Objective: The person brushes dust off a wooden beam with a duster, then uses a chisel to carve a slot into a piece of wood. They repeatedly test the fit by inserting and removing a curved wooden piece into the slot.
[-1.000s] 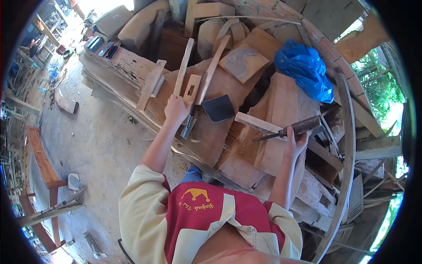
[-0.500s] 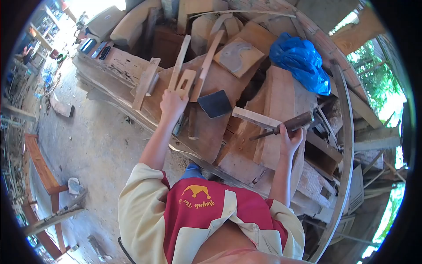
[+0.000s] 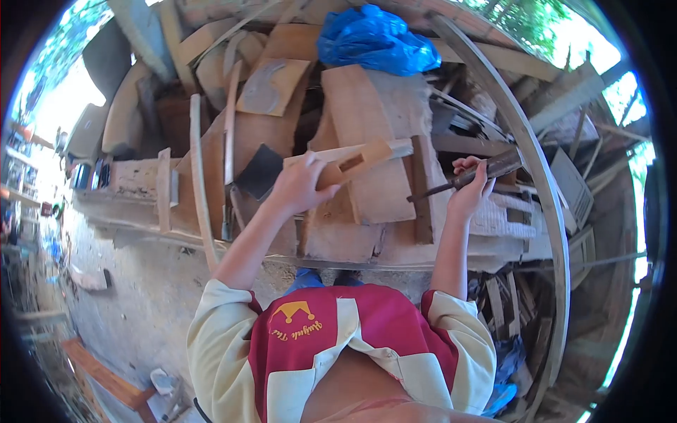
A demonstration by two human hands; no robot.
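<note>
My left hand (image 3: 300,185) is closed around a slotted wooden piece (image 3: 363,159), a short pale block with a rectangular hole cut in it. The block is over a long pale wood strip (image 3: 403,147). In my right hand (image 3: 470,189) is a chisel (image 3: 502,165) with a thick dark wooden handle, its narrow shaft pointing left. Between the two hands, a dark brown wood bar (image 3: 422,211) stands out against a broad plank (image 3: 363,134). Left of my left hand lies a black square sheet (image 3: 259,171).
A blue plastic bag (image 3: 377,41) sits on the pile at the back. A long curved wood strip (image 3: 543,183) arches along the right. Thin wood strips (image 3: 199,166) lean at left. A wooden bench (image 3: 106,370) stands on the floor at lower left.
My view has turned to the right. My left hand has carried the slotted wooden piece rightward, over the pale strip. The chisel stays in my right hand.
</note>
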